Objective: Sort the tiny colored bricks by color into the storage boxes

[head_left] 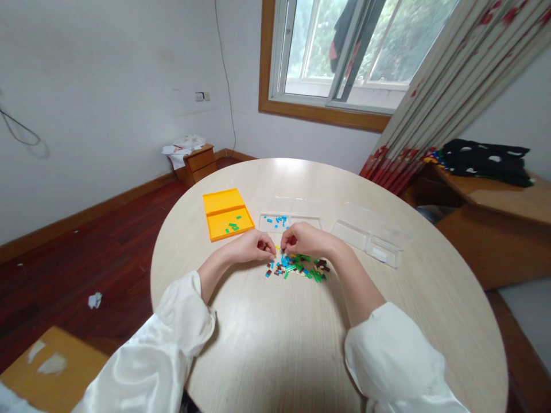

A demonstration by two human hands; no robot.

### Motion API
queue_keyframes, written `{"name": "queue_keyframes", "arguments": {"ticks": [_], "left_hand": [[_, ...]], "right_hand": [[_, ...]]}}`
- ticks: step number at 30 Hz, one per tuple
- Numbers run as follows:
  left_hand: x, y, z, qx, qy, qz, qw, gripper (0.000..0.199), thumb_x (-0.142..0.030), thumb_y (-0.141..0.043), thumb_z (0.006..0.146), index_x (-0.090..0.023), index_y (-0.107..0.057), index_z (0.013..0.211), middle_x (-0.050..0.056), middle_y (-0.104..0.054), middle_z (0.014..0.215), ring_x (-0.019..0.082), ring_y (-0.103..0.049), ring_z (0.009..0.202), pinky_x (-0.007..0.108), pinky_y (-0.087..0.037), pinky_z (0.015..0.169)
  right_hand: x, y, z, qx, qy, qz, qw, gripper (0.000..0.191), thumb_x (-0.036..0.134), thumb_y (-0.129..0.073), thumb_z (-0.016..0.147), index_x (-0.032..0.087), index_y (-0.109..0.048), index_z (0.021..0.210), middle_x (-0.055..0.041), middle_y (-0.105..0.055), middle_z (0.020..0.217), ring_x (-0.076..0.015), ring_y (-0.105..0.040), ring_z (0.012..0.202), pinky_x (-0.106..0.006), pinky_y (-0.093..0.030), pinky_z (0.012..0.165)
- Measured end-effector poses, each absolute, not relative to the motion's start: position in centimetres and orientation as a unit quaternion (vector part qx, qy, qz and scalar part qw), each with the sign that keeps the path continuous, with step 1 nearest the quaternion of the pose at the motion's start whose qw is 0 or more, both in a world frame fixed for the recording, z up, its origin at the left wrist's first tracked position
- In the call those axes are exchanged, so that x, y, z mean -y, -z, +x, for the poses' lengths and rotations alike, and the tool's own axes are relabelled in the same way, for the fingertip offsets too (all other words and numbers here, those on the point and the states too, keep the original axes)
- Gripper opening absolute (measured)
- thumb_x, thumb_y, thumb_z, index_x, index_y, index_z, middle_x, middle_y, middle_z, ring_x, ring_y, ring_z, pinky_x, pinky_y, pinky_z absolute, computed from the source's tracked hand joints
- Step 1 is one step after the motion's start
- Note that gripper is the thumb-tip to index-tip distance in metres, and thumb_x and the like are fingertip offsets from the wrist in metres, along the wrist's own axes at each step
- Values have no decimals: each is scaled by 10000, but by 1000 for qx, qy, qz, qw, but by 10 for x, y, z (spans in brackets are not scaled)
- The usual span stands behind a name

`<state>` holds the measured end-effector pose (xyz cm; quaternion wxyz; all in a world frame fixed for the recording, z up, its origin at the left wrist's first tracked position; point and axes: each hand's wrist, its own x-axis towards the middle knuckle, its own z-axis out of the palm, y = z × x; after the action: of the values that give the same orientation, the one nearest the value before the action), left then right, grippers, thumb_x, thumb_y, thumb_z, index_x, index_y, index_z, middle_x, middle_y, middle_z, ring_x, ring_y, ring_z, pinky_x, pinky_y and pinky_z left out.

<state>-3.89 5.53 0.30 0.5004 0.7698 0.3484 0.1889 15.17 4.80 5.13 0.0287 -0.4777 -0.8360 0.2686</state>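
Head view shows us few green bricks (233,227) and blue bricks (269,220) boxed; the larger mixed pile (297,267) lies loose at frame centre. Left hand (253,245) and right hand (302,238) pinch; we cannot tell what.

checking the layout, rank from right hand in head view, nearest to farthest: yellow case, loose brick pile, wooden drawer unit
1. Loose brick pile, beside the right hand
2. Yellow case, on the table, left
3. Wooden drawer unit, beyond the table, far left
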Motion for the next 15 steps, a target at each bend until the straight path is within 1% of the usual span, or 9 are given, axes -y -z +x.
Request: {"name": "queue_keyframes", "arguments": {"ticks": [3,7,10,15], "left_hand": [[-55,-3,-41,-337,-171,795,475,119,-208,-665,679,-118,-684,754,22,-641,689,102,-545,627,200,-398,577],[-53,-7,-41,-325,-153,835,416,140,-216,-689,670,-123,-705,773,15,-622,694,99,-509,628,192,-372,566],[-52,-9,-40,-324,-144,849,391,160,-220,-701,657,-124,-714,784,8,-601,686,96,-478,607,196,-353,550],[-52,-6,-40,-332,-138,850,384,168,-231,-686,661,-120,-710,785,9,-593,686,98,-476,606,196,-350,546]], "right_hand": [[-45,-52,147,838,-249,-486,-22,208,59,-589,645,129,-727,783,-42,-700,710,-116,-583,613,-176,-394,524],[-43,-50,142,833,-234,-498,-52,209,82,-612,649,137,-729,813,-45,-706,741,-112,-586,616,-169,-380,511],[-43,-47,141,833,-229,-500,-56,202,92,-615,653,132,-730,814,-53,-707,740,-115,-586,614,-173,-373,504],[-44,-41,140,835,-224,-499,-49,189,87,-602,658,127,-730,790,-60,-708,720,-118,-584,599,-182,-369,502]]}}
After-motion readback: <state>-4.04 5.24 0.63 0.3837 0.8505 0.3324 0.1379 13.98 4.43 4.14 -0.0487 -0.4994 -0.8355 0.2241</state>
